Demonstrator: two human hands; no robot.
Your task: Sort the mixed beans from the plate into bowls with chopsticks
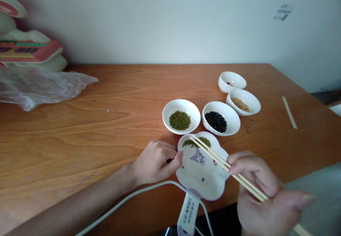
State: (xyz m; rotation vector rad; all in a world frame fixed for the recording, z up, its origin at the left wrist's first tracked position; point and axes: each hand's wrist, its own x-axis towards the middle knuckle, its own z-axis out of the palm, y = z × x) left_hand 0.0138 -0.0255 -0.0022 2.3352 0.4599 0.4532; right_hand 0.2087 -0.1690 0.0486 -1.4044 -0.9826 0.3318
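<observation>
Left hand (157, 161): pinching the left rim of the flower-shaped plate (210, 180).
Right hand (262, 190): pinching chopsticks (221, 162), with tips at the green beans (204, 141).
Green beans: along the plate's far side.
Plate: on the counter (114, 133), just nearer than the white bowls (182, 104).

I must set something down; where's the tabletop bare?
Widest: brown wooden tabletop between the crumpled clear plastic bag and white round bowl of green beans, save a white speck. Smaller: left of the pale wooden stick. Crowded: around the white flower-shaped plate, with left hand, right hand and three more bowls.
</observation>
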